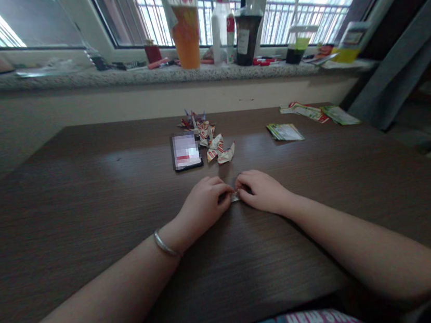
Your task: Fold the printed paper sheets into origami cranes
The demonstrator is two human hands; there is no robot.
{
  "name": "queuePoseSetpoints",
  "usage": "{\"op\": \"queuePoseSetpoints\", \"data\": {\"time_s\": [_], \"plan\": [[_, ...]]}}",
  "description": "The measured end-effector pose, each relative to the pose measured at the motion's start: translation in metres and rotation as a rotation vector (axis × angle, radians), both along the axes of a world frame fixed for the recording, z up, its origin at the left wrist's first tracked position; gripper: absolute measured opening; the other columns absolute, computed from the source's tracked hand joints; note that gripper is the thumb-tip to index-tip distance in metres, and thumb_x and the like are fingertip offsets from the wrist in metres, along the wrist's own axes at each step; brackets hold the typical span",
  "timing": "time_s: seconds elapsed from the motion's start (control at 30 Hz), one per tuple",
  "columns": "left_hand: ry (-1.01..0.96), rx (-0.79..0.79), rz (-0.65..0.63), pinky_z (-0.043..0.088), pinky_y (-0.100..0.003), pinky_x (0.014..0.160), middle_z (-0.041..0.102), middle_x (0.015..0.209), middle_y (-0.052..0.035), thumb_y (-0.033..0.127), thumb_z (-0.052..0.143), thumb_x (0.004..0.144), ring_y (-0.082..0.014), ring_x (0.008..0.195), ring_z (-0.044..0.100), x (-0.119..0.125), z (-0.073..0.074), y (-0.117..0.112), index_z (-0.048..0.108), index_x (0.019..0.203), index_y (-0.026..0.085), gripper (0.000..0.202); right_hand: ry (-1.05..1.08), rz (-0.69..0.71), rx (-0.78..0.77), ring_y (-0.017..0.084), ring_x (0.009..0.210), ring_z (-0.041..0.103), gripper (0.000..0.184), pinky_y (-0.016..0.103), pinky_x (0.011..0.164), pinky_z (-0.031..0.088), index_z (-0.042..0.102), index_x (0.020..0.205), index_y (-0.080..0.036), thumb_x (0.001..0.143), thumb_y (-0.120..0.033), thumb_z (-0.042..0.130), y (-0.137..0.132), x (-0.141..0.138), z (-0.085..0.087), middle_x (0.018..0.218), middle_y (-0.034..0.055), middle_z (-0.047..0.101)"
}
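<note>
Between my two hands lies a small pale piece of paper [235, 197] on the dark wooden table [88, 214]. My left hand [209, 200], with a silver bangle [165, 244] at the wrist, pinches it from the left. From the right, my right hand [260, 190] has its thumb and fingers closed on the same piece. The fingers cover most of it, so its full shape is hidden. Just beyond my hands sit several folded paper pieces [215, 148] with red print, in a loose pile. Beside them rests a phone [186, 152] with its screen blurred out.
Printed packets [285, 132] lie at the right, with more packets [339, 114] behind them at the table's far right. On the stone windowsill [122, 77] stand a cup of orange drink [186, 34], a dark jar [248, 37], bottles [219, 32] and small clutter. A grey curtain [402, 54] hangs right.
</note>
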State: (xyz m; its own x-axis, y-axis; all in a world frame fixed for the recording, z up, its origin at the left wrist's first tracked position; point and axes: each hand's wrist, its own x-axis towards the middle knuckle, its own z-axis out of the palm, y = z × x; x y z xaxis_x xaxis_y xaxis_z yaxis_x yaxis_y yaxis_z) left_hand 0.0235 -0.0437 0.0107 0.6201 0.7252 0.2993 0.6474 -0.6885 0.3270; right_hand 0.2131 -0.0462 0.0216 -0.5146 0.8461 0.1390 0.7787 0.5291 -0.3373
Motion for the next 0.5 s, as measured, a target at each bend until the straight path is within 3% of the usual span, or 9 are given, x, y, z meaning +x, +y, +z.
{"op": "queuePoseSetpoints", "data": {"time_s": [0.23,0.5], "plan": [[0.094,0.004,0.036,0.047,-0.036,0.079,0.064,0.088,-0.0071,0.018,0.057,0.085,-0.0212,0.084,0.056,0.0018,0.0051,-0.0026,0.067,0.09,0.016,0.012,0.044,-0.025,-0.002,0.017,0.077,0.054,0.007,0.028,0.072,0.04,0.06,0.083,-0.018,0.082,-0.019,0.053,0.0011,-0.0002,-0.0018,0.081,0.0032,0.061],[0.088,0.032,0.049,0.047,-0.037,0.084,0.062,0.092,-0.0071,0.021,0.058,0.087,-0.0216,0.088,0.055,-0.0002,0.0042,-0.003,0.069,0.093,0.016,0.014,0.126,-0.028,0.01,0.016,0.086,0.059,0.012,0.028,0.082,0.045,0.069,0.088,-0.018,0.085,-0.021,0.057,0.0002,0.0057,-0.004,0.093,0.0051,0.063]]}}
